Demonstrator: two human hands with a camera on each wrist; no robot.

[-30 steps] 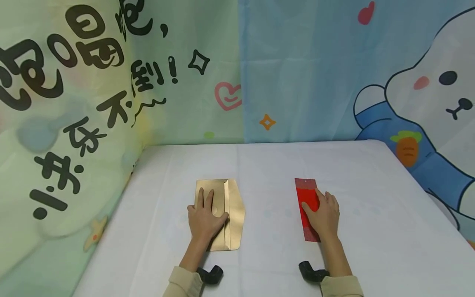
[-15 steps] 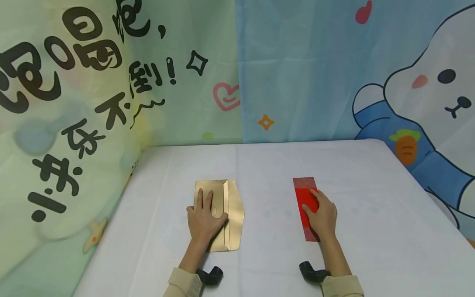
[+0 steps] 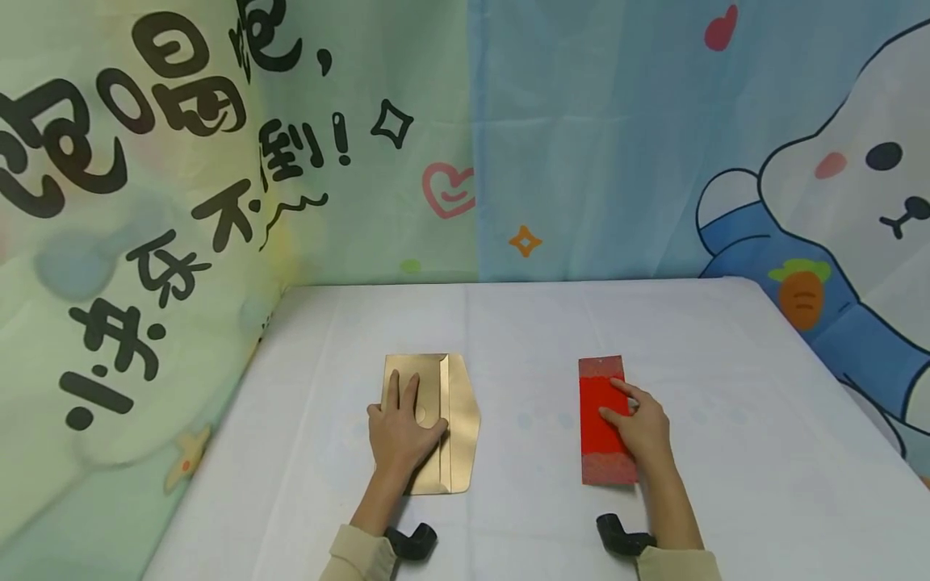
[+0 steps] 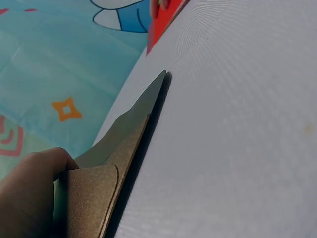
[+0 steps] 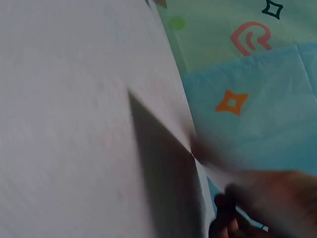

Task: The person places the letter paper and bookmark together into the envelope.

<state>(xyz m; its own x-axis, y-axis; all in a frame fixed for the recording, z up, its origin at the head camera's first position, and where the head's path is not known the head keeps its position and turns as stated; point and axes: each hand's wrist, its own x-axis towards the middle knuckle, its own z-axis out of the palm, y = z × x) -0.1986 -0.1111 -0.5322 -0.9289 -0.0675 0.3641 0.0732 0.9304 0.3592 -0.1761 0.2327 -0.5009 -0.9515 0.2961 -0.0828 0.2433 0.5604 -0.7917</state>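
A gold envelope (image 3: 459, 436) lies on the white table with its flap unfolded to the right. My left hand (image 3: 403, 436) rests on it, fingers straight and spread, thumb near the flap fold. In the left wrist view the flap (image 4: 141, 111) rises slightly off the cloth, and my thumb (image 4: 34, 173) sits at the envelope's edge. To the right, my right hand (image 3: 643, 428) pinches the right side of a long red card (image 3: 601, 440) with darker, speckled ends. Motion blurs this hand in the right wrist view, where a dark shadow falls on the cloth.
White cloth covers the table (image 3: 523, 339). A printed curtain (image 3: 581, 161) stands behind its back edge and along the left side. Black wrist mounts (image 3: 412, 539) are strapped on both forearms, below the hands.
The right hand and red card have shifted slightly right and nearer, and the card has turned straighter and shows more of its face. The left hand stays on the envelope.
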